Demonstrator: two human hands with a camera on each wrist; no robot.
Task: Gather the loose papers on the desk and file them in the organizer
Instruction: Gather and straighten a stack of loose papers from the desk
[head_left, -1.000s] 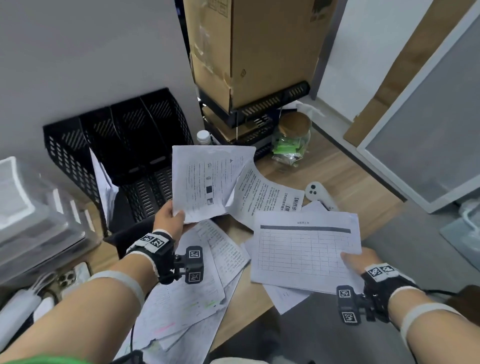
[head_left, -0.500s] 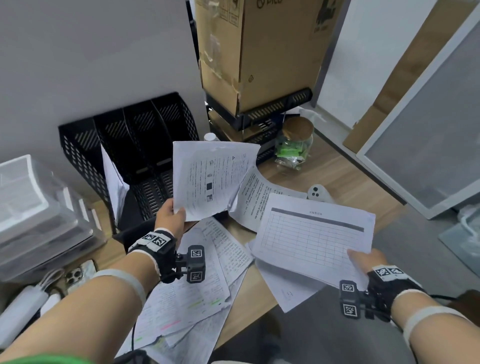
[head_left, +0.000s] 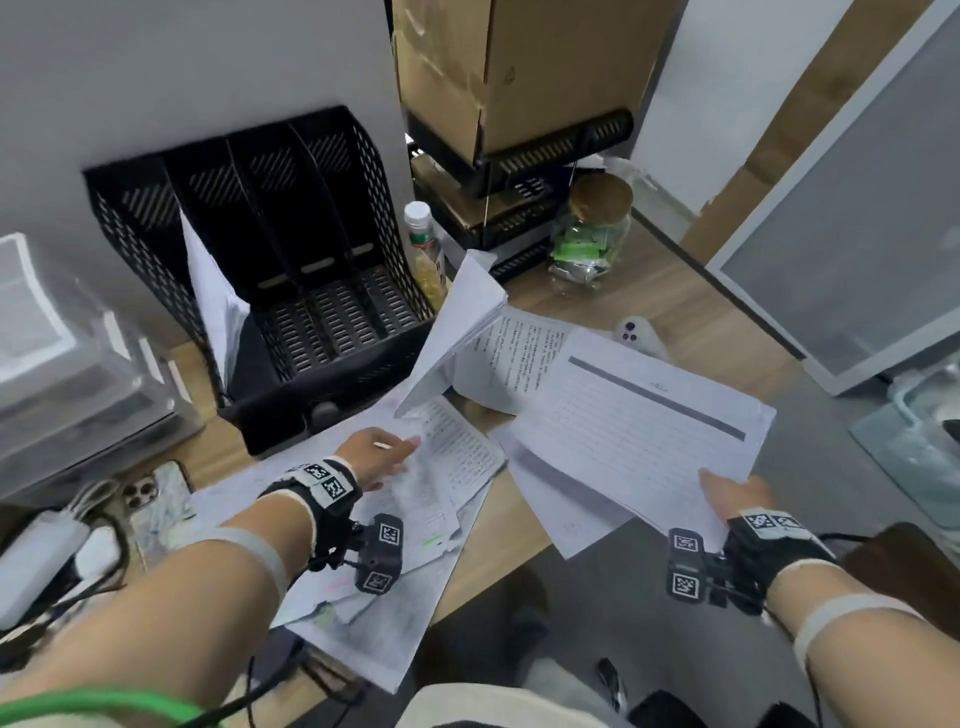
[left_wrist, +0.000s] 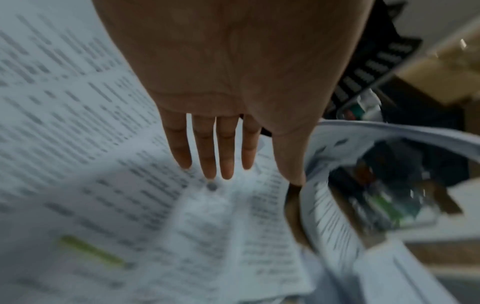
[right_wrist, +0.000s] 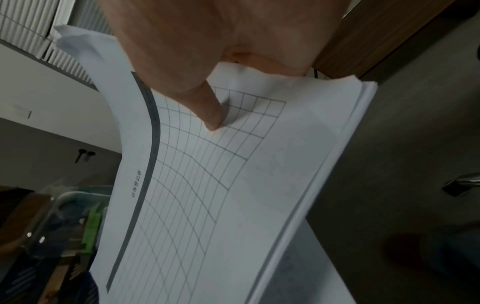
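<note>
The black mesh organizer (head_left: 291, 244) stands at the back of the desk, with a few sheets (head_left: 208, 291) in its leftmost slot. Loose printed papers (head_left: 415, 499) lie spread over the desk in front of it. My left hand (head_left: 395, 452) hovers flat over this pile with straight fingers (left_wrist: 226, 160) and holds nothing. A free sheet (head_left: 457, 332) stands tilted in the air just beyond it, next to the organizer's right corner. My right hand (head_left: 727, 493) pinches a small stack of sheets topped by a grid form (head_left: 639, 426), thumb (right_wrist: 210, 111) on top, held off the desk's front right edge.
A phone (head_left: 156, 493) and a white power strip (head_left: 41, 551) lie at the left, below clear plastic boxes (head_left: 62, 364). A small bottle (head_left: 426, 244), a cork-lidded glass jar (head_left: 592, 234) and a white controller (head_left: 639, 332) sit behind the papers. A cardboard box (head_left: 519, 67) rests on black trays.
My left hand has let go of the printed sheet it held up and dropped low over the desk pile. That sheet now tips loose beside the organizer. The right hand still holds the grid form.
</note>
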